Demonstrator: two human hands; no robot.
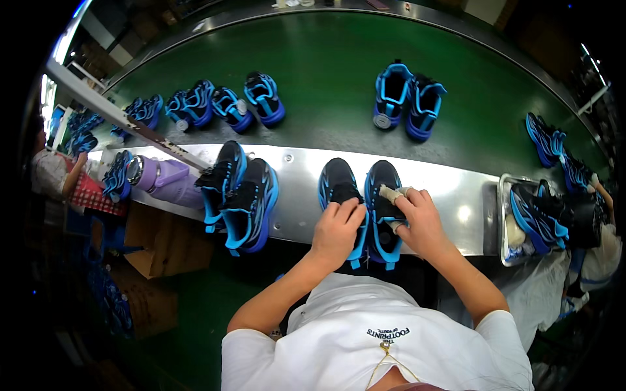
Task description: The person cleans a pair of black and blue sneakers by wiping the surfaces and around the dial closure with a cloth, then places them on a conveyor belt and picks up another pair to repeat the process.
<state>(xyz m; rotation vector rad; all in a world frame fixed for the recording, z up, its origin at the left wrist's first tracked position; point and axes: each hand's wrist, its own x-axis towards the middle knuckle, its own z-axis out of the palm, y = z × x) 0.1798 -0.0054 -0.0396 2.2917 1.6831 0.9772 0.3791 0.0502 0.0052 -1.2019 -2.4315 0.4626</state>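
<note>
Side by side in front of me, toes pointing away, lie a left black-and-blue sneaker point(338, 174) and a right black-and-blue sneaker point(382, 174) on a metal ledge. My left hand point(336, 233) bends its fingers over the tongue and lace area of the left one, fingertips together; what they pinch there is hidden. My right hand point(422, 221) wears pale finger covers. Its fingers rest on the lace area of the right sneaker while the thumb sits by the opening, with the tongue area between them.
Another sneaker pair point(244, 195) stands left on the ledge point(297, 195), near a purple bottle point(166, 179). Beyond runs a green conveyor belt point(326, 78) carrying several sneakers. A metal tray point(503, 221) holds a shoe at right. Co-workers sit at both sides; a slanted pole point(130, 120) crosses the left.
</note>
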